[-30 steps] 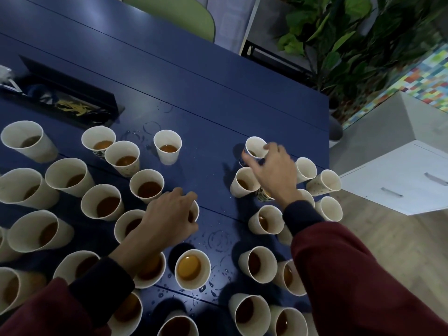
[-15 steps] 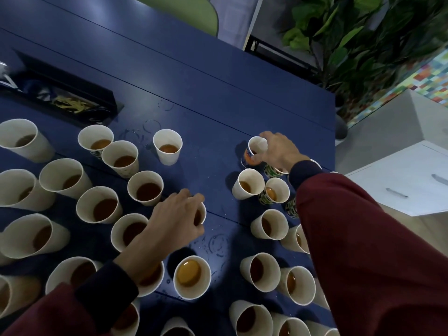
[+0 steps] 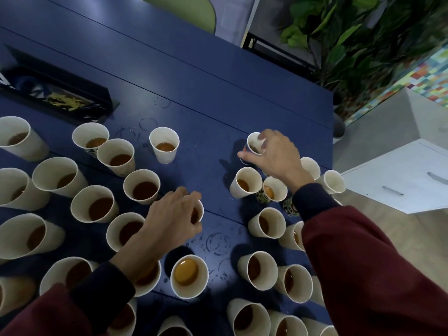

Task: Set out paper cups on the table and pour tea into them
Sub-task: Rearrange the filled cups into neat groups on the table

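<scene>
Several white paper cups of brown tea stand on the dark blue table, in a left cluster and a right cluster. My right hand reaches to the far end of the right cluster and grips the rim of a small cup from above. My left hand lies over a tea cup near the table's middle, fingers curled round its rim. One lone cup stands between the clusters at the back. Both sleeves are dark red with navy cuffs.
A black recessed cable box sits in the table at the back left. Wet rings and drops mark the table between the clusters. The table's right edge borders a white drawer cabinet. A green chair and plants stand behind.
My right hand has stayed on the far small cup, which now sits a little further from the cluster. My left hand has kept its hold on the middle cup.
</scene>
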A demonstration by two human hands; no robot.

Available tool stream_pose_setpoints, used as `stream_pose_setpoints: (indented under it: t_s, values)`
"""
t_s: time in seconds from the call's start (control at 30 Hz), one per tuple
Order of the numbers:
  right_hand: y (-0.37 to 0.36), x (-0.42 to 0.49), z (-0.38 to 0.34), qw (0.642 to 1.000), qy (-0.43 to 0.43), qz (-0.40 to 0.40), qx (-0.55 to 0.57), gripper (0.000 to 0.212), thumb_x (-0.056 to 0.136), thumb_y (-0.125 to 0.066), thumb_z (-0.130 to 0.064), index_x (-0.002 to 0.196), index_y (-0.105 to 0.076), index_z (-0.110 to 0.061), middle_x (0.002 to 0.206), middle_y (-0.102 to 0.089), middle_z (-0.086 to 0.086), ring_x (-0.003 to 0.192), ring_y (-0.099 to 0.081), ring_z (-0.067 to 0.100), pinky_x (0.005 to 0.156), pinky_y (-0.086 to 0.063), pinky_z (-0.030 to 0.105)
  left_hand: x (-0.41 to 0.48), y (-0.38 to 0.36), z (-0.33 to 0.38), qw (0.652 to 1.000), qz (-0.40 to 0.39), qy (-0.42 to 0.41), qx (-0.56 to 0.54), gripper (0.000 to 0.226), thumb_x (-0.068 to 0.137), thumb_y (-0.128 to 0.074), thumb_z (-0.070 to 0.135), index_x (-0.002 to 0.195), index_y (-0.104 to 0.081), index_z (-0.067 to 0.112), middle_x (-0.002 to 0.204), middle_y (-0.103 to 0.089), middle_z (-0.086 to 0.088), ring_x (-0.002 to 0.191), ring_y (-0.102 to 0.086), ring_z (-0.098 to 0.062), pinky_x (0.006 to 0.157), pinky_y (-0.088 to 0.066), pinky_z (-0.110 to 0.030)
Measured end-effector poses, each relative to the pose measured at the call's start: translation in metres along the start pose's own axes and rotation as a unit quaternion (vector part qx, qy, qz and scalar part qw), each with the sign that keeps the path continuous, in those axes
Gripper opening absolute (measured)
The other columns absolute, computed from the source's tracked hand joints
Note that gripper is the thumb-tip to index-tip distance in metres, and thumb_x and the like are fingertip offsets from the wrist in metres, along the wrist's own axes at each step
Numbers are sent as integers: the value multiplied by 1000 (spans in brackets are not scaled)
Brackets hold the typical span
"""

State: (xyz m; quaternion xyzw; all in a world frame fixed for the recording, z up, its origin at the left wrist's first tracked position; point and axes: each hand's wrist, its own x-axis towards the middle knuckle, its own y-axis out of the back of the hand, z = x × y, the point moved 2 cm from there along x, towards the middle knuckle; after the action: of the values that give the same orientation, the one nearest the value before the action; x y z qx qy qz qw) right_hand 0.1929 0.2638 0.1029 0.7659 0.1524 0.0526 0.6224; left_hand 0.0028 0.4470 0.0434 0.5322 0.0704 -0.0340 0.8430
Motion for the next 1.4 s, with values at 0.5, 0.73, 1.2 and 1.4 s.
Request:
stream_pose_setpoints:
  t_s: [0.5,0.73,1.2,1.4]
  values:
    - [-50,-35,3,995,53,-68,-53,72,86,-71,-37,145,-37,-16,134,-52,13,113,-58,36,81,-46,40,-3,-1,3,1000,-4,0,1,65,86,-71,49,139,-40,29,130,-53,4,112,-54,-14,88,-50,-27]
    - [-55,-33,2,998,36,-35,-35,64,87,-71,-42,136,-45,-12,132,-51,14,110,-59,35,84,-50,42,-2,-2,2,1000,-5,11,-7,71,85,-70,54,144,-38,30,135,-51,2,116,-53,-16,90,-49,-29]
    - [-45,-128,-35,973,107,-53,197,68,79,-83,-37,135,-49,-18,128,-55,1,88,-56,6,89,-51,39,-8,8,4,996,22,41,-78,67,83,-74,45,138,-42,24,120,-56,-3,102,-57,-19,84,-46,-28]
    - [-69,-172,-63,960,72,-70,262,83,76,-81,-45,143,-33,-34,135,-52,-10,113,-60,15,95,-53,41,-22,23,22,985,78,34,-153,64,73,-83,45,123,-55,15,108,-66,-6,96,-62,-23,81,-50,-34]
